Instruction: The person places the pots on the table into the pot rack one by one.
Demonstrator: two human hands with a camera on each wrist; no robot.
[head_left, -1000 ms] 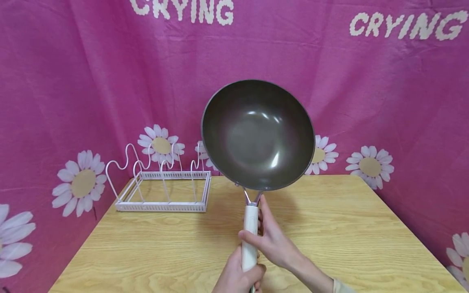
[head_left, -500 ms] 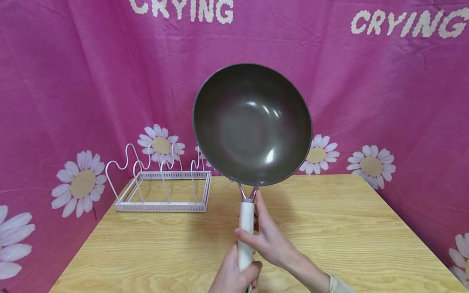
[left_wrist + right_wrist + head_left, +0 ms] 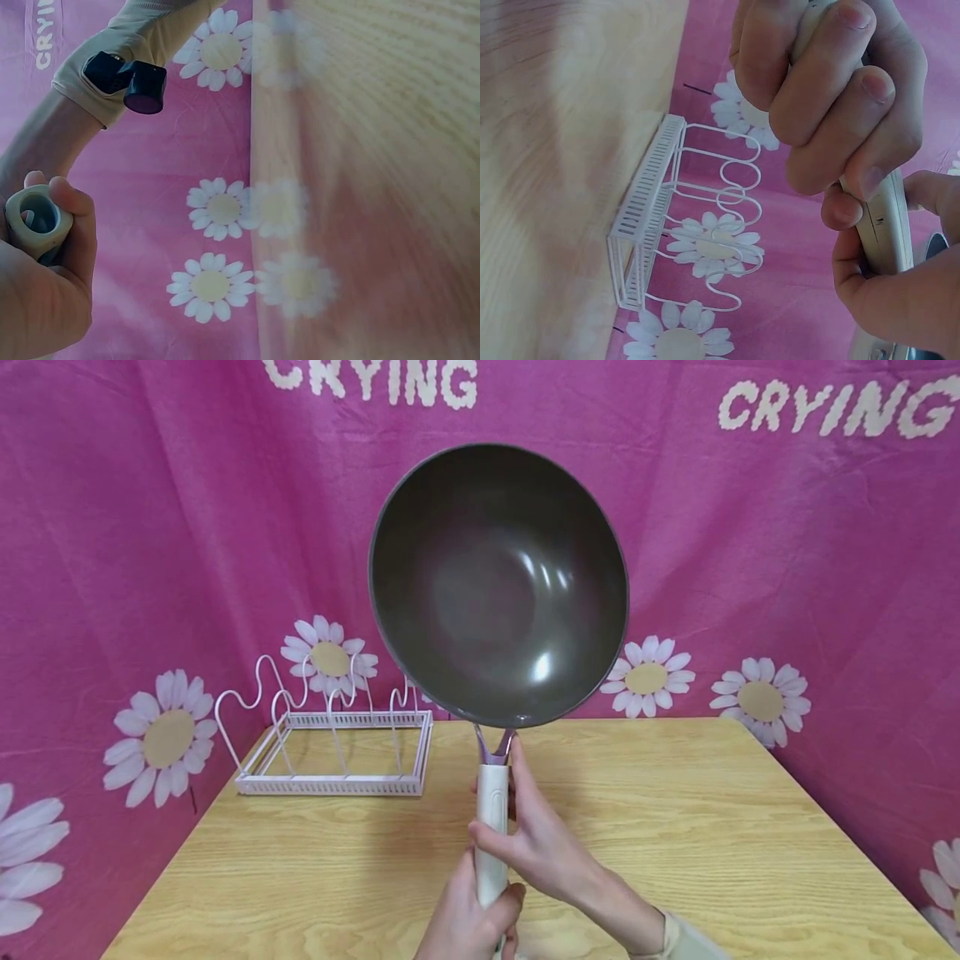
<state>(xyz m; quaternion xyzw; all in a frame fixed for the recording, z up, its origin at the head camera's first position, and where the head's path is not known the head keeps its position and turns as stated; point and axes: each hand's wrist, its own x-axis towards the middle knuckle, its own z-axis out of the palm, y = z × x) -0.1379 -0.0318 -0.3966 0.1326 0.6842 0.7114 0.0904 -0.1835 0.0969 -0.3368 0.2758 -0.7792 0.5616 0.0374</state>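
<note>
A deep dark-coated wok [image 3: 491, 585] is held up over the table, its inside facing me. From its lower rim runs a pale handle [image 3: 492, 802] joined by a forked metal bracket [image 3: 493, 752]. My left hand [image 3: 468, 914] grips the lower end of that handle, fingers curled round it. Higher up, my right hand [image 3: 551, 852] holds it too, thumb across the front and forefinger stretched up beside the bracket. In the left wrist view the hollow handle end [image 3: 37, 241] shows within the left hand. Curled fingers partly cover the handle [image 3: 885, 225] in the right wrist view.
A white wire rack [image 3: 330, 785] with wavy upright dividers stands at the back left of the wooden table [image 3: 675, 827]. Behind hangs a pink cloth [image 3: 750, 543] with daisies and lettering. A black camera [image 3: 142, 86] sits on a wrist.
The wok has risen and shifted left, and it looks slightly larger. Both hands have moved up and left with it, keeping their places on the handle. The rack stays put.
</note>
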